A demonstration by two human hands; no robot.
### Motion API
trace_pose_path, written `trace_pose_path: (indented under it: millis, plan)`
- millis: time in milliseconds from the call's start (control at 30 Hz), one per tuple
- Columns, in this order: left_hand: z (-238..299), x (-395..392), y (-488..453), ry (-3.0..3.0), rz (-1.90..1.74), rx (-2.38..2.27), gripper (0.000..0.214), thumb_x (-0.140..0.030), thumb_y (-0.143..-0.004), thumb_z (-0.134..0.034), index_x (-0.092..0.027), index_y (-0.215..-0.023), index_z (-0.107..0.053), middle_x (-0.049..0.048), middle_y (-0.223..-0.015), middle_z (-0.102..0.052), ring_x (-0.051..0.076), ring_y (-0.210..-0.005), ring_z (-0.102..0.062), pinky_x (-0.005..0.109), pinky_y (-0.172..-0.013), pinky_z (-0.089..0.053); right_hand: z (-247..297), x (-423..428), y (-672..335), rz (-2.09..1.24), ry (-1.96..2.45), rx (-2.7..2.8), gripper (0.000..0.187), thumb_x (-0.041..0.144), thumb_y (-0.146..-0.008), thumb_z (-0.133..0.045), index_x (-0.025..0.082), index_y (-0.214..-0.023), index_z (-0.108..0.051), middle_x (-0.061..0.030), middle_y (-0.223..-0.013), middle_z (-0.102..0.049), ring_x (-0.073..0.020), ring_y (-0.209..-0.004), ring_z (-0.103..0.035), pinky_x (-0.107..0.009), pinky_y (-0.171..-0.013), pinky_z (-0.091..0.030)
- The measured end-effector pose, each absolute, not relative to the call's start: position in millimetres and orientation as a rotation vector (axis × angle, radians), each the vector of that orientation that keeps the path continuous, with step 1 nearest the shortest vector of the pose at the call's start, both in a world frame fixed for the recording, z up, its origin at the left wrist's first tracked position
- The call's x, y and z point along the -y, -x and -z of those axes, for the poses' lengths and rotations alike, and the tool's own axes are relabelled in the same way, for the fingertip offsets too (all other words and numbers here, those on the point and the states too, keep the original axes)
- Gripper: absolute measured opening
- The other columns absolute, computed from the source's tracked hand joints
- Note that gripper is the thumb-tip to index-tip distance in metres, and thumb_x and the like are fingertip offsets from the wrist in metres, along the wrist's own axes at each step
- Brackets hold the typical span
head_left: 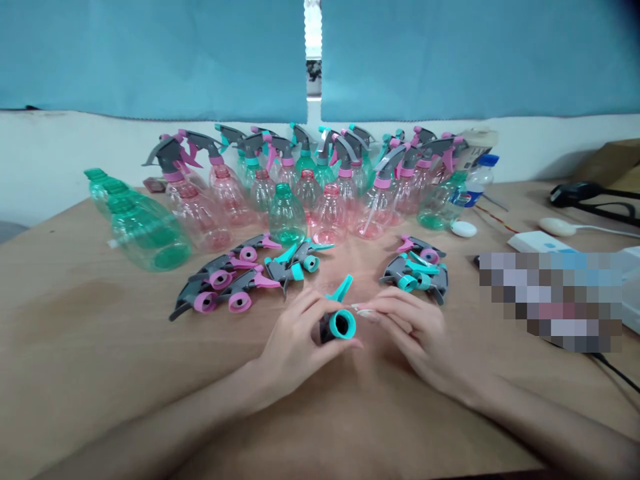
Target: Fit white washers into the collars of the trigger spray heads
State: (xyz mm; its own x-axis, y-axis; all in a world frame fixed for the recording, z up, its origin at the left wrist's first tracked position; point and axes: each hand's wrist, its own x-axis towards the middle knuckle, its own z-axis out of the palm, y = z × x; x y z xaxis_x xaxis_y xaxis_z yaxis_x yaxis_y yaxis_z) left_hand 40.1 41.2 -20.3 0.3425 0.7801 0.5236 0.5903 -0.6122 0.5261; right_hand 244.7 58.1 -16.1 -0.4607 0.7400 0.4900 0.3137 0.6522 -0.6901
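My left hand (300, 333) is closed around a grey trigger spray head (343, 325), with its teal collar opening turned toward me and its teal trigger pointing up. Just right of that collar, my right hand (413, 327) pinches a small white piece (364, 311) between thumb and fingertips; its exact kind is too small to make out. Loose spray heads with pink collars (240, 302) lie beyond my left hand, beside teal ones (297, 271). Another small group of spray heads (407, 283) lies just past my right hand.
Several pink and green bottles stand behind, some capped with spray heads, some uncapped like the green bottle (287, 217). Green bottles (150, 233) are at left. On the right are a blue-capped bottle (480, 180), a white oval object (463, 229), a blurred-out device (550, 300) and cables.
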Motion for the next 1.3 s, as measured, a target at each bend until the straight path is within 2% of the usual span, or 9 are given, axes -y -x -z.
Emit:
trace_pose_path:
  millis: [167, 333, 467, 700, 833, 967, 1133, 1300]
  plan:
    - [20.8, -32.9, -47.8, -2.337, -1.135, -1.137, 0.027, -0.034, -0.077, -0.073, -0.017, -0.096, -0.062, 0.0028, -0.084, -0.061, 0.016, -0.077, -0.057, 0.027, -0.069, -0.048, 16.2, -51.3, -241.7, -0.471, 0.487, 2.043, 0.013, 0.013, -0.090, -0.054, 0.018, -0.096, -0.065, -0.0057, -0.082, -0.067, -0.0161, -0.079, -0.064, -0.029, -0.067, -0.055]
    - [20.7, -33.5, -48.9, -2.350, -1.154, -1.105, 0.025, -0.033, -0.079, -0.071, -0.016, -0.095, -0.062, 0.0033, -0.083, -0.061, 0.016, -0.077, -0.057, 0.027, -0.069, -0.048, 16.7, -53.3, -237.3, -0.349, 0.398, 1.995, 0.007, 0.010, -0.085, -0.061, 0.014, -0.085, -0.066, -0.0058, -0.073, -0.066, -0.0167, -0.076, -0.064, -0.028, -0.064, -0.056]
    - [22.1, -33.9, -48.4, -2.368, -1.127, -1.090, 0.032, -0.035, -0.073, -0.076, -0.016, -0.095, -0.062, 0.0029, -0.082, -0.061, 0.016, -0.076, -0.057, 0.027, -0.069, -0.049, 16.8, -58.1, -239.0, -0.279, 0.459, 2.035, 0.009, 0.016, -0.087, -0.061, 0.016, -0.084, -0.070, -0.0078, -0.082, -0.068, -0.0167, -0.076, -0.062, -0.031, -0.065, -0.055]
    - [21.1, -35.2, -48.6, -2.357, -1.172, -1.094, 0.026, -0.034, -0.078, -0.071, -0.016, -0.093, -0.060, 0.0034, -0.083, -0.062, 0.015, -0.076, -0.058, 0.026, -0.067, -0.049, 27.0, -57.3, -238.5, -0.320, 0.477, 2.137, 0.020, 0.020, -0.090, -0.056, 0.016, -0.105, -0.068, -0.0124, -0.110, -0.067, -0.0214, -0.099, -0.059, -0.040, -0.081, -0.055]
    - [20.6, -35.5, -47.4, -2.345, -1.170, -1.086, 0.026, -0.034, -0.080, -0.070, -0.016, -0.094, -0.060, 0.0036, -0.084, -0.062, 0.015, -0.075, -0.058, 0.026, -0.066, -0.049, 27.7, -56.4, -240.2, -0.354, 0.470, 2.178, 0.024, 0.021, -0.093, -0.051, 0.015, -0.111, -0.066, -0.0141, -0.115, -0.064, -0.0230, -0.105, -0.057, -0.043, -0.088, -0.052]
    - [20.9, -35.3, -46.9, -2.352, -1.155, -1.089, 0.027, -0.035, -0.079, -0.071, -0.015, -0.095, -0.060, 0.0038, -0.084, -0.062, 0.015, -0.076, -0.058, 0.026, -0.067, -0.049, 22.8, -55.8, -243.4, -0.416, 0.486, 2.173, 0.026, 0.017, -0.092, -0.049, 0.015, -0.114, -0.063, -0.0127, -0.112, -0.064, -0.0214, -0.104, -0.058, -0.040, -0.088, -0.052]
    - [21.7, -34.8, -46.8, -2.392, -1.114, -1.105, 0.035, -0.036, -0.072, -0.077, -0.015, -0.095, -0.061, 0.0029, -0.082, -0.060, 0.015, -0.074, -0.057, 0.025, -0.065, -0.048, 18.8, -58.2, -246.7, -0.502, 0.590, 2.089, 0.017, 0.014, -0.087, -0.055, 0.016, -0.102, -0.064, -0.0077, -0.093, -0.062, -0.0184, -0.091, -0.059, -0.035, -0.079, -0.051]
    - [21.9, -34.3, -46.1, -2.451, -1.089, -1.123, 0.030, -0.032, -0.075, -0.075, -0.015, -0.095, -0.061, 0.0031, -0.084, -0.060, 0.016, -0.078, -0.056, 0.026, -0.068, -0.047, 21.9, -61.0, -247.4, -0.572, 0.629, 2.127, 0.014, 0.014, -0.078, -0.064, 0.020, -0.090, -0.063, -0.0081, -0.104, -0.054, -0.0220, -0.103, -0.053, -0.038, -0.084, -0.049]
